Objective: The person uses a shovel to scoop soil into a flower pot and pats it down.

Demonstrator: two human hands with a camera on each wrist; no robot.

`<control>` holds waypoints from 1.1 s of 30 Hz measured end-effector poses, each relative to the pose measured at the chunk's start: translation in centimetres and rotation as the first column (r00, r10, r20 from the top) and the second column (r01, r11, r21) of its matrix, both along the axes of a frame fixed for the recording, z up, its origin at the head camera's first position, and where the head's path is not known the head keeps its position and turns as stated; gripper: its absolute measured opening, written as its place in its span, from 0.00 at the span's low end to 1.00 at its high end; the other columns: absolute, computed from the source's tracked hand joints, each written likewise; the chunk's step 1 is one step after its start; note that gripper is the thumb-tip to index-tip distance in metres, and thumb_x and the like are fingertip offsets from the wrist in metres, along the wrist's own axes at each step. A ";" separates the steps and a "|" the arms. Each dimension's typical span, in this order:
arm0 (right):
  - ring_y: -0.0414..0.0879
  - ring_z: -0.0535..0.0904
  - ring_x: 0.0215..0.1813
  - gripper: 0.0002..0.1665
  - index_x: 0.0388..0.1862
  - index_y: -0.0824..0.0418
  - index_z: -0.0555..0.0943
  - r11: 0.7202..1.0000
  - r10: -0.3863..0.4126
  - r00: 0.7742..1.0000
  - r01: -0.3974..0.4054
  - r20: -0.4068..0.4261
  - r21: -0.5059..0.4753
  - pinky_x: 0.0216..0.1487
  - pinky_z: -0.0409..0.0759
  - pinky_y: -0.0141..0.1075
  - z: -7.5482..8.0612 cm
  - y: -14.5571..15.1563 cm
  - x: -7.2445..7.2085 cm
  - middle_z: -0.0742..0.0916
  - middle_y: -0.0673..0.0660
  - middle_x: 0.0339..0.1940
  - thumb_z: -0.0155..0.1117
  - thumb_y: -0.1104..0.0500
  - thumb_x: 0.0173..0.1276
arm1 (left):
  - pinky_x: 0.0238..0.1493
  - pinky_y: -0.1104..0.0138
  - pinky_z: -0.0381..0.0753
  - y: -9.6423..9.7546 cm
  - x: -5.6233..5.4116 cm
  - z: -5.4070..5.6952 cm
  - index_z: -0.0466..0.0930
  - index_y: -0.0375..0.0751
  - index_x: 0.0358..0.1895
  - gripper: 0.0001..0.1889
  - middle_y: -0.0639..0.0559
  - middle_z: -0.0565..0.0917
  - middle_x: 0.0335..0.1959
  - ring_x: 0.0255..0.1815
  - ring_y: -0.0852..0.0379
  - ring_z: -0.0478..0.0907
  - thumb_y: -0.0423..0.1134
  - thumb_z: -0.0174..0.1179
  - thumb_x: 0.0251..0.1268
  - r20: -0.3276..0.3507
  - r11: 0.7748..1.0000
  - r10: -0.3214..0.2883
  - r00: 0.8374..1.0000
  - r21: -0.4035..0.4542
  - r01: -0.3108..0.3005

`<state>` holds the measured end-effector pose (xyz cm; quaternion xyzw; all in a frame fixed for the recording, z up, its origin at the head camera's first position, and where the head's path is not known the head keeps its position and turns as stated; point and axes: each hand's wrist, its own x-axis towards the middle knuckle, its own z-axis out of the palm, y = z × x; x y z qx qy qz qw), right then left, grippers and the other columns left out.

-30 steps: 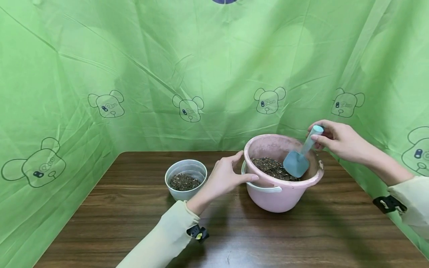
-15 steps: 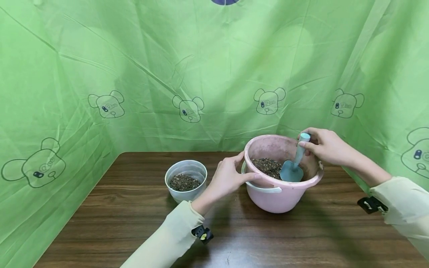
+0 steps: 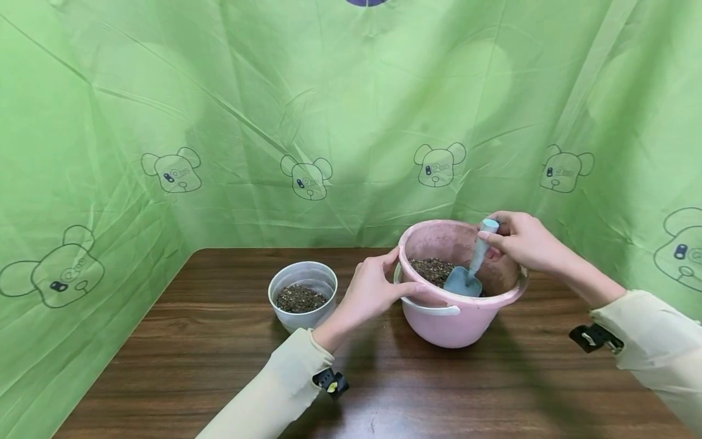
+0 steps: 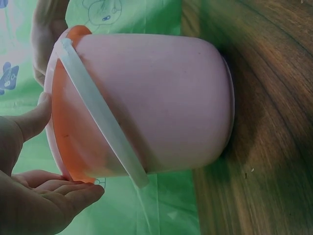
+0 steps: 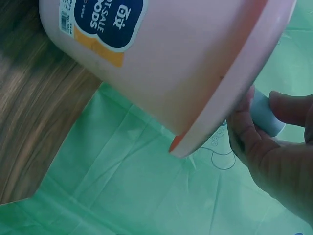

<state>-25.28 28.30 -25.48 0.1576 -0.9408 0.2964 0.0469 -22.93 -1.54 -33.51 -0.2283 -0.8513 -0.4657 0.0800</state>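
Now lower, the scoop (image 3: 462, 284), right hand (image 3: 525, 241) gripping, apparently digs soil (image 3: 432, 270); left hand (image 3: 370, 286), spread, touches the bucket (image 3: 446, 328).

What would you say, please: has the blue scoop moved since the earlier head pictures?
Yes: against the pink bucket, the blue scoop has shifted toward the left and lower in the head view.
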 end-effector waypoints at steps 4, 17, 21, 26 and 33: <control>0.49 0.86 0.33 0.17 0.58 0.72 0.77 0.999 0.004 1.000 -0.003 0.026 -0.039 0.34 0.86 0.41 0.2 -0.3 0.4 0.88 0.55 0.31 0.60 0.58 0.83 | 0.22 0.65 0.61 -0.1 0.0 0.1 0.69 0.48 0.80 0.46 0.60 0.60 0.17 0.19 0.62 0.56 0.52 0.80 0.59 0.008 1.000 0.008 1.000 -0.005 -0.008; 0.45 0.86 0.39 0.22 0.66 0.77 0.72 0.971 0.003 0.992 0.027 0.125 -0.237 0.41 0.87 0.35 -0.3 -0.5 0.4 0.89 0.60 0.40 0.54 0.60 0.85 | 0.26 0.65 0.66 0.0 0.0 0.3 0.69 0.46 0.79 0.47 0.58 0.68 0.22 0.21 0.61 0.60 0.54 0.80 0.58 0.028 1.000 0.025 0.999 -0.013 -0.025; 0.43 0.87 0.38 0.24 0.69 0.80 0.68 0.937 0.021 0.982 0.046 0.187 -0.347 0.42 0.88 0.35 -0.5 -0.5 0.3 0.89 0.59 0.41 0.52 0.62 0.86 | 0.23 0.66 0.66 0.0 0.0 0.2 0.69 0.46 0.79 0.46 0.60 0.69 0.20 0.19 0.63 0.61 0.53 0.80 0.58 0.021 1.000 0.019 1.000 -0.010 -0.019; 0.44 0.87 0.38 0.23 0.68 0.82 0.66 0.892 0.065 0.972 0.045 0.228 -0.449 0.45 0.89 0.37 -0.9 -0.4 0.1 0.88 0.57 0.40 0.51 0.64 0.86 | 0.20 0.67 0.64 -0.1 0.0 0.1 0.69 0.48 0.79 0.46 0.60 0.63 0.17 0.18 0.63 0.59 0.52 0.80 0.58 0.019 1.000 0.005 1.000 -0.002 -0.005; 0.43 0.87 0.38 0.23 0.68 0.84 0.62 0.827 0.121 0.952 0.060 0.281 -0.560 0.48 0.88 0.36 -1.0 -0.1 0.1 0.88 0.57 0.40 0.49 0.67 0.85 | 0.20 0.67 0.66 0.0 0.0 0.0 0.69 0.48 0.80 0.46 0.60 0.65 0.17 0.18 0.63 0.62 0.52 0.80 0.59 0.032 1.000 -0.003 0.999 0.003 0.003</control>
